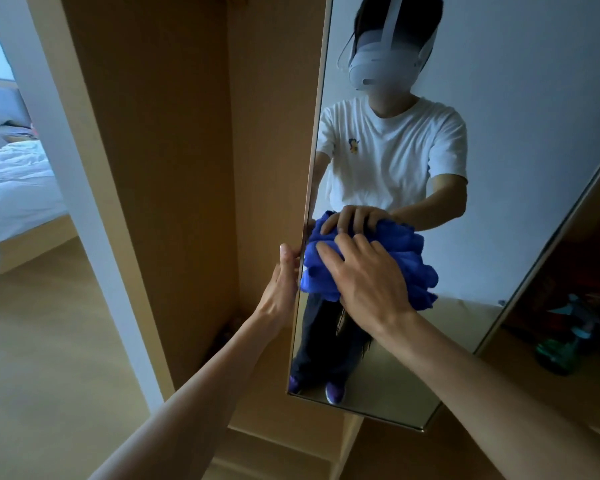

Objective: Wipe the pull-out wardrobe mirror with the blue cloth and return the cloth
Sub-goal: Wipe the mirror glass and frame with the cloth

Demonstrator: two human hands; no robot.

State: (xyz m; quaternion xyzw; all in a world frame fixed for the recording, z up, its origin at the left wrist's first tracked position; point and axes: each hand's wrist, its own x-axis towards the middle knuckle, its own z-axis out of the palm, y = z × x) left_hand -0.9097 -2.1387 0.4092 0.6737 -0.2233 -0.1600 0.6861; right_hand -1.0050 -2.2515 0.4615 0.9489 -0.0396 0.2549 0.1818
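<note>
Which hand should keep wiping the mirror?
Probably the right hand: it already lies flat on the cloth, pressing it against the mirror. The left hand is busy holding the mirror's edge, seemingly steadying it.

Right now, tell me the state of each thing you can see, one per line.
Mirror: pulled out from the wardrobe, upright, being wiped.
Blue cloth: bunched up, pressed flat against the glass.
Right hand: fingers spread, pressing the cloth on the mirror.
Left hand: gripping the mirror's left edge, steadying it.
Wardrobe: open, mirror panel slid out of it.
Bed: white bedding rumpled, in the next room.
</note>
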